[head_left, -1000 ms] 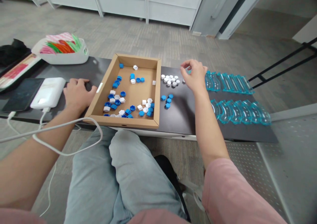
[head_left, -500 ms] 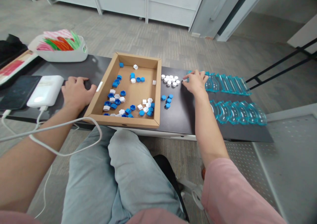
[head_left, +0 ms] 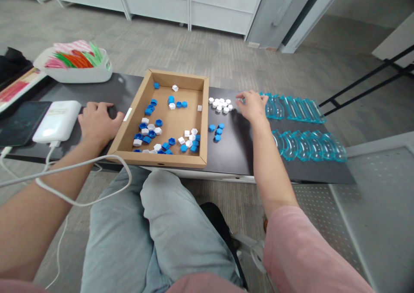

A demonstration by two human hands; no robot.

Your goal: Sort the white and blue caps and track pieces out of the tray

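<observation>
cardboard tray (head_left: 181, 160), one: many hexagonal pieces, blue and white mixed, remain inside. white pieces (head_left: 221, 100), one cluster, and fewer blue pieces (head_left: 218, 131), lie outside on the dark tabletop (head_left: 234, 155). right hand (head_left: 252, 106), beside the white cluster: fingers curled close; i cannot tell whether they grip anything. left hand (head_left: 98, 122), by a black object (head_left: 112, 111): fingers bent, grip unclear to me. teal plastic pieces (head_left: 304, 146), two rows, and looped white cable (head_left: 124, 188) over the left forearm crowd the sides.
</observation>
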